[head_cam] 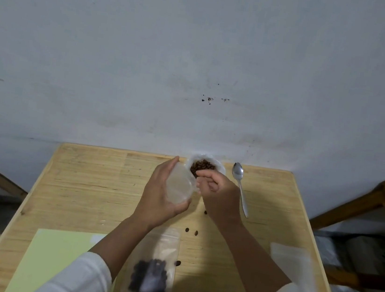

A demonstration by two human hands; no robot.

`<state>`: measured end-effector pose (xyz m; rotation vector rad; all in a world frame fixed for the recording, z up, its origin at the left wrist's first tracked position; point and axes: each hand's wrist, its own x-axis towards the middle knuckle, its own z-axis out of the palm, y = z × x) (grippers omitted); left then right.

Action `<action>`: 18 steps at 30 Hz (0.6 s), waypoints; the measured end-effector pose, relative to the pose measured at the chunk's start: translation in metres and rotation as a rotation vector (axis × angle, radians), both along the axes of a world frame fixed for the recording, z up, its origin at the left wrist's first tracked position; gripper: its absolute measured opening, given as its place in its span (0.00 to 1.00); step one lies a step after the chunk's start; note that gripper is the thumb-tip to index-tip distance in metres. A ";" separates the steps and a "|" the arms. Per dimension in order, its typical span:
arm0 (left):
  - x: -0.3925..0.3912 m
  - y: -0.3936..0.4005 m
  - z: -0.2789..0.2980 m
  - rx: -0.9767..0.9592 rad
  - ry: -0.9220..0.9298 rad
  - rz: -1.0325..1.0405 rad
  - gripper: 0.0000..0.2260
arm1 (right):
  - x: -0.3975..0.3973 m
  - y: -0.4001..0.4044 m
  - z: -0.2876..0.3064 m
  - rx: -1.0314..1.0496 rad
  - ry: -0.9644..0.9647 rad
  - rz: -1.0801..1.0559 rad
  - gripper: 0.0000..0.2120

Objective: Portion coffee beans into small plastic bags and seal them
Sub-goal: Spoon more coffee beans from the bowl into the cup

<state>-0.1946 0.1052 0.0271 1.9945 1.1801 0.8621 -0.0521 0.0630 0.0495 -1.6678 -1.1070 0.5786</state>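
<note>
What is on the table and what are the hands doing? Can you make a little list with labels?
left hand: holds a clear plastic cup, tipped on its side
right hand: fingers curled by the cup's mouth; what they pinch is not clear
bean bag: open, at the table's far edge
spoon: lying on the table, untouched
small bag: flat, beans inside
loose beans: scattered on the wood
</note>
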 end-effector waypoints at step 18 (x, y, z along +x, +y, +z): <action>0.008 0.003 -0.028 -0.090 0.029 0.176 0.46 | 0.113 -0.010 -0.112 -0.444 -0.289 -0.217 0.10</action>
